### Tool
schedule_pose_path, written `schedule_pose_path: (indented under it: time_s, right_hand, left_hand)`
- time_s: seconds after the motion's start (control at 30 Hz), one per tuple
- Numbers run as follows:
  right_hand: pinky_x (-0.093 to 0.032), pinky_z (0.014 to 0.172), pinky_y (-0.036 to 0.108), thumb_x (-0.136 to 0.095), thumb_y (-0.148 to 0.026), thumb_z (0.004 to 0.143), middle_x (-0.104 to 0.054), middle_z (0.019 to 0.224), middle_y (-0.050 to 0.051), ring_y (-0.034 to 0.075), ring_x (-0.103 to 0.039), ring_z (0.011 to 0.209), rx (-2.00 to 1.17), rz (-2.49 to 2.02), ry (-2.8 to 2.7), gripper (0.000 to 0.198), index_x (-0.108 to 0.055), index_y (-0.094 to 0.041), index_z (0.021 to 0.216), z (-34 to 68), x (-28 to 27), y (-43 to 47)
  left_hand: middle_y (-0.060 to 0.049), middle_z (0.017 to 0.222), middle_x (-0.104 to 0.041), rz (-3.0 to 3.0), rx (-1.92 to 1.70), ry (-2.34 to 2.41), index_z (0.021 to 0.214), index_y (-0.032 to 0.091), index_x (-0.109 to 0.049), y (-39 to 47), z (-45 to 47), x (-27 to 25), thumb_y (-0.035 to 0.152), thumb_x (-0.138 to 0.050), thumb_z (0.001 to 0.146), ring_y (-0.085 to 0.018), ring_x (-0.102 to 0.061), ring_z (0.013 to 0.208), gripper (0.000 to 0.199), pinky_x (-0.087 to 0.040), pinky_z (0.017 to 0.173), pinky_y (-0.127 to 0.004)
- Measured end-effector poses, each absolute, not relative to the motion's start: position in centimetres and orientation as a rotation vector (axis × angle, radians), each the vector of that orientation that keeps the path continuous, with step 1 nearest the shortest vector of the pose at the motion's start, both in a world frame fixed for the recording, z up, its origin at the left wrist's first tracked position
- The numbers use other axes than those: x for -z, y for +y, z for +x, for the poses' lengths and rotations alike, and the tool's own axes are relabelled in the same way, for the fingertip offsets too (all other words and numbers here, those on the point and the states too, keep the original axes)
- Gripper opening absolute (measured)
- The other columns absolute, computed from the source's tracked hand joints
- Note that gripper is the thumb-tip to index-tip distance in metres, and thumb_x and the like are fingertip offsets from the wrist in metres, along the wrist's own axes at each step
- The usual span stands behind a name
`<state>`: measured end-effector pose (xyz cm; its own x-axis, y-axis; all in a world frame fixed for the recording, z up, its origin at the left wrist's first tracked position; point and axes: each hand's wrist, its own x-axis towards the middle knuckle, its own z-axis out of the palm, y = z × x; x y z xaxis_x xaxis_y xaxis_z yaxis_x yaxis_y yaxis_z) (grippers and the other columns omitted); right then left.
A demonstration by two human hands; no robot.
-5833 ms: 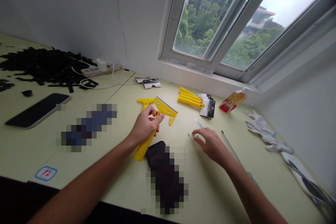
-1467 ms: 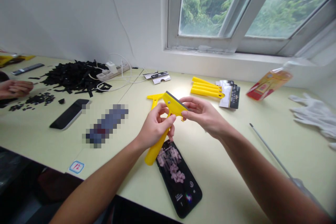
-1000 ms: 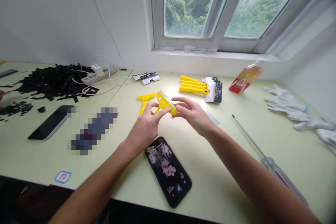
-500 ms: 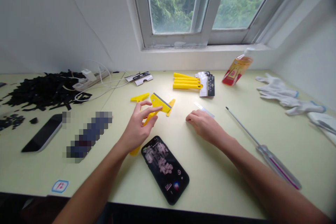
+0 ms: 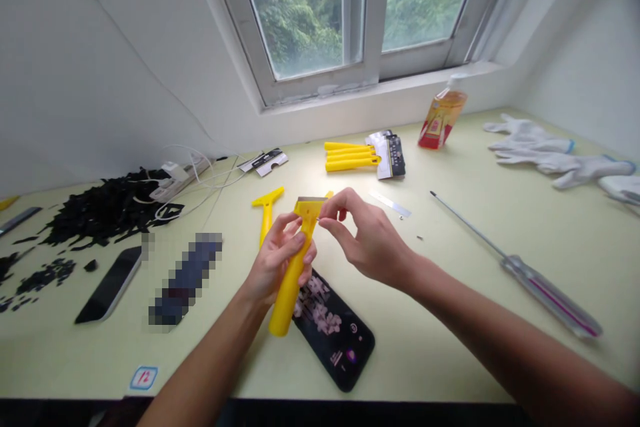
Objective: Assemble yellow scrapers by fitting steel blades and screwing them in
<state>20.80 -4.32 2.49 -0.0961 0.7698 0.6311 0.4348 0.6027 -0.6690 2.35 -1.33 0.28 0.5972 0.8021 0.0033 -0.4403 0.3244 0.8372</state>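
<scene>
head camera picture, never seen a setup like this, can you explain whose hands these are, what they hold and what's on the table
There's no robot here: these are a person's own bare hands. One camera, worn on the head, looks forward and down, so the forearms enter from the bottom and right.

The left hand grips a yellow scraper by its handle. The right hand is at the scraper's head, seemingly pinching something too small to name.

On the pale table, a phone with a lit screen lies below the scraper. Farther back are yellow handles beside printed cards, and a tilted bottle. To the right are a screwdriver and white gloves; at left, a pile of black strips.
</scene>
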Motion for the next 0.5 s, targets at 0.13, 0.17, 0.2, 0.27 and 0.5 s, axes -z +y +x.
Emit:
schedule_pose_path:
  time_s: [0.13, 0.17, 0.2, 0.27, 0.5]
  right_hand:
    - [-0.046, 0.072, 0.031, -0.051, -0.015, 0.095, -0.058, 0.086, 0.002, 0.015, -0.053, 0.078, -0.335, -0.975, -1.718, 0.007, -0.047, -0.02, 0.093, 19.89, -2.2, -4.08]
    - [-0.046, 0.072, 0.031, -0.051, -0.015, 0.095, -0.058, 0.086, 0.002, 0.014, -0.053, 0.078, -0.325, -0.977, -1.714, 0.007, -0.047, -0.02, 0.093, 19.84, -2.03, -4.1]
    - [-0.046, 0.072, 0.031, -0.051, -0.015, 0.095, -0.058, 0.087, 0.003, 0.014, -0.053, 0.078, -0.316, -0.979, -1.712, 0.007, -0.047, -0.02, 0.093, 19.82, -1.89, -4.14]
    - [-0.046, 0.072, 0.031, -0.051, -0.015, 0.095, -0.058, 0.087, 0.003, 0.015, -0.053, 0.078, -0.304, -0.985, -1.709, 0.007, -0.048, -0.02, 0.093, 19.84, -1.74, -4.25]
    - [-0.047, 0.072, 0.03, -0.057, -0.017, 0.093, -0.06, 0.085, 0.001, 0.014, -0.056, 0.077, -0.32, -0.964, -1.637, 0.008, -0.05, -0.021, 0.091, 19.9, -1.83, -4.4]
  left_hand:
    - [-0.002, 0.107, -0.051, 0.944, -0.816, 0.453, 0.11, 0.037, -0.058, -1.61, 2.45, -0.16, 0.02, -0.06, 0.089, -0.005, -0.053, 0.061, 0.026, -0.048, 0.037, -0.013]
    - [-0.002, 0.107, -0.052, 0.955, -0.806, 0.446, 0.11, 0.037, -0.057, -1.65, 2.45, -0.13, 0.021, -0.059, 0.09, -0.006, -0.053, 0.06, 0.026, -0.048, 0.036, -0.013]
    - [-0.002, 0.105, -0.052, 0.966, -0.795, 0.44, 0.11, 0.037, -0.057, -1.69, 2.45, -0.1, 0.021, -0.059, 0.09, -0.006, -0.053, 0.06, 0.026, -0.048, 0.036, -0.014]
    - [-0.001, 0.099, -0.053, 0.986, -0.781, 0.443, 0.11, 0.037, -0.057, -1.73, 2.44, -0.03, 0.023, -0.06, 0.089, -0.006, -0.052, 0.059, 0.026, -0.048, 0.035, -0.013]
    - [0.0, 0.089, -0.05, 0.973, -0.744, 0.45, 0.112, 0.038, -0.057, -1.86, 2.3, 0.04, 0.026, -0.064, 0.088, -0.006, -0.05, 0.057, 0.028, -0.043, 0.033, -0.01]
